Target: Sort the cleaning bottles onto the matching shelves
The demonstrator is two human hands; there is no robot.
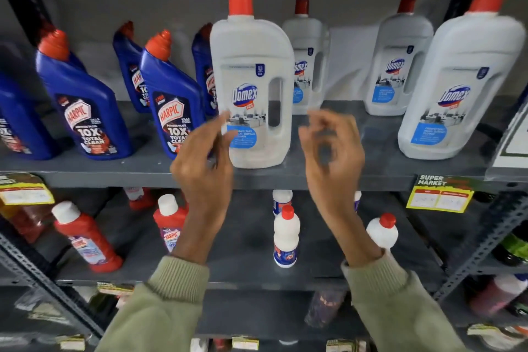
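A white Domex bottle [253, 86] with a red cap stands upright at the front of the grey upper shelf [328, 173]. My left hand [204, 160] hovers just left of its base with fingers spread, holding nothing. My right hand [333, 151] is raised to the bottle's right, fingers loosely curled and blurred, holding nothing. Blue Harpic bottles [85, 106] with red caps fill the left of this shelf. More white Domex bottles [460, 83] stand behind and to the right.
On the lower shelf [257, 271] stand red Harpic bottles [85, 237] at the left and small white bottles [286, 237] with red caps in the middle and right. A yellow price tag [438, 194] hangs on the upper shelf's edge. A slanted metal upright [485, 237] borders the right.
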